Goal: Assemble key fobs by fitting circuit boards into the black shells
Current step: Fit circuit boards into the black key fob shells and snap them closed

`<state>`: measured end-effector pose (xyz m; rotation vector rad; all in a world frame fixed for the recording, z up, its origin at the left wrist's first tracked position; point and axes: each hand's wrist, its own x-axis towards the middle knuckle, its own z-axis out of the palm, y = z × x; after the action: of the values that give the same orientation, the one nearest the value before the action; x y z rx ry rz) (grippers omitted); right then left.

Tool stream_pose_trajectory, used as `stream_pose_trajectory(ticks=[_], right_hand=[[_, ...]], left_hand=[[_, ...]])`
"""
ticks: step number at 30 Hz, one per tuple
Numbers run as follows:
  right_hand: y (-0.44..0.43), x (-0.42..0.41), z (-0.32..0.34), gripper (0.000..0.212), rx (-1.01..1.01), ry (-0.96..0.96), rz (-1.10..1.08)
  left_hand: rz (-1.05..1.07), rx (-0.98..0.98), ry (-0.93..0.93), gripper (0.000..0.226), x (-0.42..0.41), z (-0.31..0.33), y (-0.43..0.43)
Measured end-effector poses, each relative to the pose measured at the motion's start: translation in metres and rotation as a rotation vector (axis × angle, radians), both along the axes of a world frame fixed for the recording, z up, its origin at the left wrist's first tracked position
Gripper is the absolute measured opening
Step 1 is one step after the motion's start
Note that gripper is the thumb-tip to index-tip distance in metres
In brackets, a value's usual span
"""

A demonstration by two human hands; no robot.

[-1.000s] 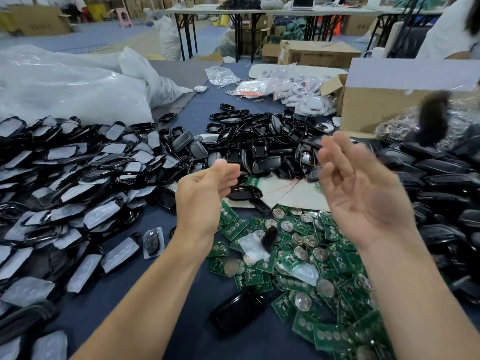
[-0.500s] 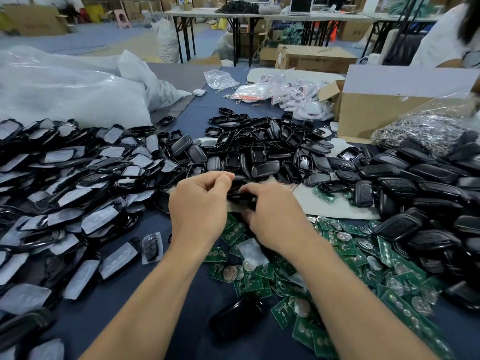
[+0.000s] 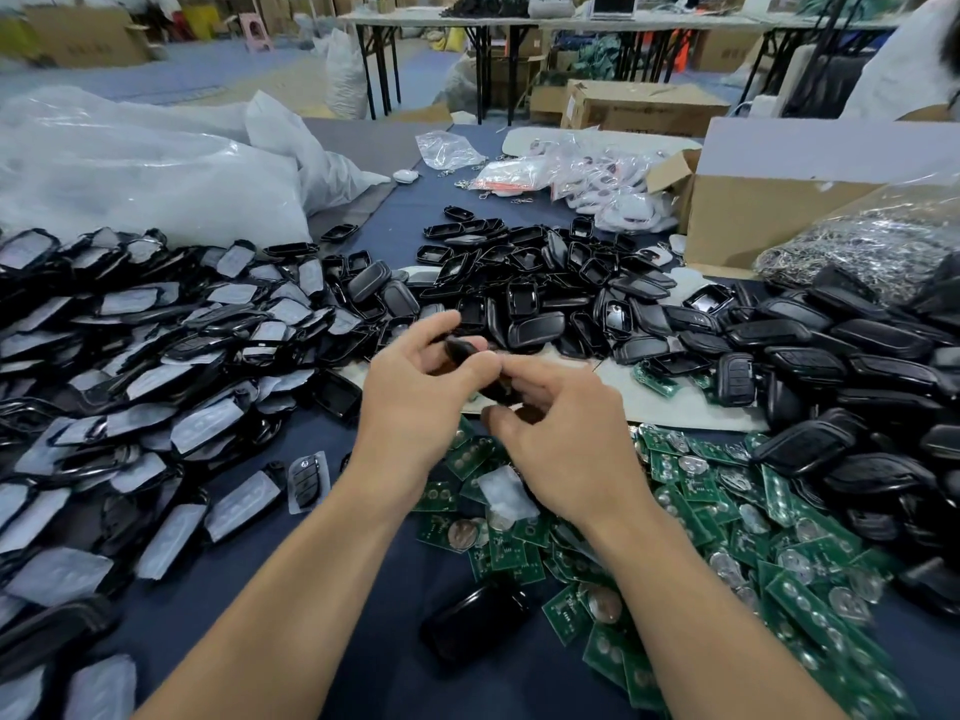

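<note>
A cardboard box [image 3: 779, 220] stands at the far right of the bench [image 3: 395, 667] with one flap open; what is in it cannot be seen. Just beside it a clear plastic bag [image 3: 878, 246] holds a tangle of small shiny metal parts. Behind the middle heap lie small clear bags [image 3: 597, 179] with white pieces inside, and at the far left are large filled plastic sacks [image 3: 145, 184].

Loose black shells [image 3: 545, 293] are heaped in the middle of the bench. More lie to the left, many with pale film on them [image 3: 156, 356], and another heap is on the right [image 3: 857, 381]. Green circuit boards [image 3: 727, 511] are spread beneath and to the right of the forearms.

The left grip [image 3: 415, 402] and the right grip [image 3: 566, 444] meet above the near edge of the middle heap. Both are curled closed round one black shell [image 3: 464, 352], which is lifted off the bench between them, the thumbs and forefingers pinching it. Whether a board sits in it cannot be told. A single black shell [image 3: 472, 621] lies on the cloth between the forearms.
</note>
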<state>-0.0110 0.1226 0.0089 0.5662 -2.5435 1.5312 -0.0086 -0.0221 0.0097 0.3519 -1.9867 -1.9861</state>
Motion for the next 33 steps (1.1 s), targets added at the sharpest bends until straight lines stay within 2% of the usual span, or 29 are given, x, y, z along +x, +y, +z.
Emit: stream_pose_trajectory(ticks=[2, 5, 8, 10, 12, 16, 22, 25, 29, 33], right_hand=[[0.001, 0.0, 0.0, 0.04, 0.087, 0.033, -0.054], [-0.002, 0.002, 0.002, 0.013, 0.212, 0.06, -0.089], [-0.008, 0.007, 0.002, 0.033, 0.538, 0.063, -0.053], [-0.012, 0.009, 0.004, 0.033, 0.647, 0.106, -0.019], [-0.011, 0.007, 0.004, 0.026, 0.51, 0.054, -0.001], [0.0, 0.003, 0.004, 0.02, 0.057, -0.158, -0.017], [0.014, -0.014, 0.011, 0.014, -0.54, -0.23, -0.249], [0.015, -0.015, 0.014, 0.021, -0.62, -0.275, -0.219], [0.014, -0.017, 0.012, 0.025, -0.687, -0.443, -0.143], [0.012, -0.017, 0.006, 0.03, -0.587, -0.48, -0.037]], left_hand=[[0.078, 0.062, 0.012, 0.042, -0.003, 0.001, -0.007], [0.122, 0.222, 0.066, 0.032, -0.005, 0.006, -0.017], [0.083, 0.276, 0.057, 0.023, -0.005, 0.01, -0.021], [0.045, 0.28, 0.027, 0.019, -0.005, 0.01, -0.021], [0.016, 0.287, 0.011, 0.017, -0.005, 0.009, -0.022], [-0.042, 0.363, -0.005, 0.025, -0.006, 0.01, -0.023], [-0.337, 0.509, -0.073, 0.037, -0.003, 0.01, -0.02], [-0.419, 0.477, -0.098, 0.039, -0.002, 0.009, -0.018], [-0.445, 0.458, -0.116, 0.038, -0.001, 0.008, -0.015], [-0.491, 0.434, -0.138, 0.036, 0.0, 0.009, -0.015]])
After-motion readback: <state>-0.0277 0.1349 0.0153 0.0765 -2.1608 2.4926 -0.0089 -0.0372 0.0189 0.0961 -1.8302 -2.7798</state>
